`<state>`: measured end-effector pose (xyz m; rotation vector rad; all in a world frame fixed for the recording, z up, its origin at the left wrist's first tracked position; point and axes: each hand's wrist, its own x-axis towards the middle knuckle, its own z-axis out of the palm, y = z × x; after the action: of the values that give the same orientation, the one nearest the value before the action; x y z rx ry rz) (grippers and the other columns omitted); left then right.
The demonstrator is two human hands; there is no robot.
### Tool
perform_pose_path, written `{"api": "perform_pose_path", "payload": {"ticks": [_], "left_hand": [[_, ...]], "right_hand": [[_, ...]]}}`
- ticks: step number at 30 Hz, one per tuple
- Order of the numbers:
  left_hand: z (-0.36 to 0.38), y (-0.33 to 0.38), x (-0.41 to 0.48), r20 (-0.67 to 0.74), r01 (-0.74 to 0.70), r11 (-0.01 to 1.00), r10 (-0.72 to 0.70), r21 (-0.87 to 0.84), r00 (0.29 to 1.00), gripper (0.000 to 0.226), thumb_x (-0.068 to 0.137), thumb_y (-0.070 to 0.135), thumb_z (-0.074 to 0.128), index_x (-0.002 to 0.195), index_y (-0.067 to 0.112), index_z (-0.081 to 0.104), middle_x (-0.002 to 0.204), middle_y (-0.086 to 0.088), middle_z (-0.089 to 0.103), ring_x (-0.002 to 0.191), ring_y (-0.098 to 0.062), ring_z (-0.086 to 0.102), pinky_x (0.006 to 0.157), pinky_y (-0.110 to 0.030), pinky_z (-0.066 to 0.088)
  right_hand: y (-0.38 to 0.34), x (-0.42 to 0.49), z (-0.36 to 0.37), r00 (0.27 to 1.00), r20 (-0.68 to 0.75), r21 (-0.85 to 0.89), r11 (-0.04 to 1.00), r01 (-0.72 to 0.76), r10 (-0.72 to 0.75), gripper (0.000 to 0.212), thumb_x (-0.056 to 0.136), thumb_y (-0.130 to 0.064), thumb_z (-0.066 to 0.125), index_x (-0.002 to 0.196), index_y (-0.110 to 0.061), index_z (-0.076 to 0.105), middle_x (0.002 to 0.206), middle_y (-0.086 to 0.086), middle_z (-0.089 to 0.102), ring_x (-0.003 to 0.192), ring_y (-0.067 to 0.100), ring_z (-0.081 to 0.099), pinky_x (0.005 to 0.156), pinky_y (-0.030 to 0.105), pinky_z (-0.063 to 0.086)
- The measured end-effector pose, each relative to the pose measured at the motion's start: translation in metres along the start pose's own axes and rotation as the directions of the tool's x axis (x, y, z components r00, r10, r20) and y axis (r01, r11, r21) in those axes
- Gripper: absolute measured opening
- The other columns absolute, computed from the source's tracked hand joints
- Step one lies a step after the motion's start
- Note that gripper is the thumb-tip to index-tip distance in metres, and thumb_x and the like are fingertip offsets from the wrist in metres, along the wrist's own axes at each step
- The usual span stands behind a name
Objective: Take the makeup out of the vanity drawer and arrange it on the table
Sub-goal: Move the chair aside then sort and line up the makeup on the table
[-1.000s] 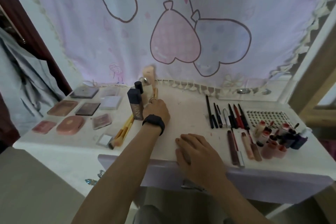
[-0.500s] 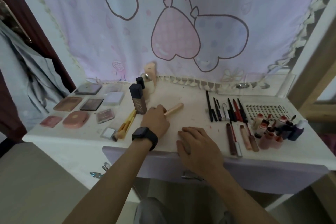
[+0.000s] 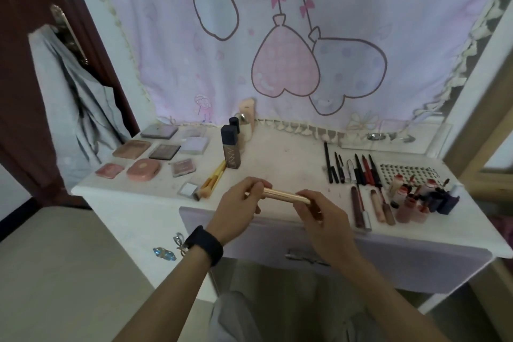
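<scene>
A slim gold makeup tube lies level above the table's front edge, held at both ends. My left hand, with a black watch on the wrist, grips its left end. My right hand pinches its right end. On the white vanity table makeup is laid out: compacts and palettes at the left, a dark foundation bottle standing behind, brushes beside it, pencils and lip tubes at the right. The lilac drawer front is below my hands.
Small red and dark bottles crowd the right front corner, behind them a dotted sticker sheet. A pink curtain hangs behind the table. A grey cloth hangs on a dark door at the left. A jewelled knob sits on the left cabinet front.
My left hand brought the gold tube from the back of the table toward me. My right hand left the table edge and took hold of the tube's other end.
</scene>
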<state>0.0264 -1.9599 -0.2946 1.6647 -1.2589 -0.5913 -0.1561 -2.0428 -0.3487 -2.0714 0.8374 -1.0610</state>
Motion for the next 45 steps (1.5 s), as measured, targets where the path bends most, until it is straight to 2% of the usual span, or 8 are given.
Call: {"api": "perform_pose_path", "payload": {"ticks": [6, 13, 18, 22, 28, 34, 39, 45], "left_hand": [[0.025, -0.003, -0.019, 0.116, -0.429, 0.697, 0.449, 0.575, 0.886, 0.032, 0.099, 0.045, 0.044, 0.119, 0.031, 0.064, 0.110, 0.009, 0.064, 0.099, -0.012, 0.051, 0.083, -0.027, 0.042], [0.042, 0.011, -0.023, 0.210, -0.567, 0.510, 0.595, 0.647, 0.776, 0.038, 0.102, 0.042, 0.037, 0.108, 0.018, 0.066, 0.084, 0.001, 0.065, 0.068, -0.015, 0.055, 0.053, -0.029, 0.049], [0.046, 0.025, -0.028, 0.173, -0.465, 0.671, 0.456, 0.578, 0.873, 0.045, 0.097, 0.059, 0.032, 0.093, 0.026, 0.063, 0.065, 0.010, 0.059, 0.051, -0.012, 0.051, 0.046, -0.026, 0.041], [0.048, 0.028, -0.028, 0.212, -0.200, 0.977, 0.179, 0.081, 0.961, 0.040, 0.094, 0.062, 0.042, 0.077, 0.036, 0.066, 0.060, 0.004, 0.056, 0.057, -0.019, 0.049, 0.060, -0.039, 0.040], [0.030, 0.020, -0.023, 0.293, -0.169, 0.977, 0.125, 0.128, 0.948, 0.029, 0.094, 0.051, 0.052, 0.104, 0.031, 0.071, 0.071, 0.024, 0.062, 0.070, -0.001, 0.057, 0.065, -0.014, 0.041], [0.033, 0.017, -0.025, 0.269, -0.187, 0.974, 0.147, 0.129, 0.952, 0.011, 0.096, 0.036, 0.061, 0.104, 0.029, 0.065, 0.082, 0.015, 0.066, 0.075, -0.001, 0.058, 0.067, -0.011, 0.042], [0.032, 0.018, -0.021, 0.263, -0.213, 0.966, 0.169, 0.148, 0.950, 0.009, 0.097, 0.035, 0.059, 0.102, 0.034, 0.066, 0.080, 0.018, 0.065, 0.075, -0.001, 0.058, 0.066, -0.011, 0.042], [0.030, 0.016, -0.019, 0.235, -0.280, 0.939, 0.231, 0.201, 0.944, 0.016, 0.097, 0.038, 0.058, 0.110, 0.034, 0.066, 0.090, 0.026, 0.062, 0.088, -0.001, 0.057, 0.075, -0.012, 0.044]], "right_hand": [[-0.014, -0.019, -0.020, 0.985, 0.074, 0.161, 0.973, -0.166, 0.156, 0.006, 0.101, -0.031, 0.056, 0.102, -0.034, 0.062, 0.079, -0.018, 0.064, 0.070, 0.003, 0.058, 0.065, 0.014, 0.045], [-0.034, -0.018, -0.036, 0.916, 0.094, 0.143, 0.905, -0.401, 0.391, 0.055, 0.093, -0.067, 0.039, 0.066, -0.022, 0.054, 0.051, -0.014, 0.046, 0.049, 0.000, 0.042, 0.059, 0.024, 0.034], [-0.037, -0.011, -0.036, 0.909, -0.004, 0.087, 0.906, -0.414, 0.416, 0.055, 0.099, -0.045, 0.048, 0.048, -0.025, 0.045, 0.044, -0.010, 0.031, 0.042, 0.006, 0.029, 0.050, 0.027, 0.028], [-0.039, -0.010, -0.037, 0.972, -0.064, 0.095, 0.971, -0.220, 0.226, 0.057, 0.101, -0.027, 0.051, 0.045, -0.032, 0.044, 0.042, -0.010, 0.032, 0.041, 0.006, 0.028, 0.043, 0.016, 0.028], [-0.030, -0.013, -0.051, 0.969, 0.176, 0.042, 0.982, -0.185, 0.175, 0.035, 0.099, -0.051, 0.047, 0.077, -0.024, 0.056, 0.059, -0.012, 0.051, 0.051, 0.002, 0.042, 0.050, 0.016, 0.036], [-0.030, -0.016, -0.067, 0.952, 0.260, 0.137, 0.970, -0.202, 0.162, 0.008, 0.102, -0.023, 0.056, 0.097, -0.026, 0.060, 0.070, -0.002, 0.060, 0.052, 0.017, 0.054, 0.050, 0.036, 0.046], [-0.032, -0.020, -0.068, 0.957, 0.237, 0.221, 0.950, -0.222, 0.169, 0.013, 0.099, -0.016, 0.062, 0.104, -0.028, 0.063, 0.092, -0.004, 0.065, 0.069, 0.020, 0.066, 0.062, 0.034, 0.058], [-0.033, -0.012, -0.070, 0.923, 0.224, 0.045, 0.943, -0.331, 0.313, 0.052, 0.091, -0.069, 0.045, 0.085, -0.021, 0.066, 0.068, -0.004, 0.071, 0.049, 0.010, 0.062, 0.050, 0.017, 0.049]]}}
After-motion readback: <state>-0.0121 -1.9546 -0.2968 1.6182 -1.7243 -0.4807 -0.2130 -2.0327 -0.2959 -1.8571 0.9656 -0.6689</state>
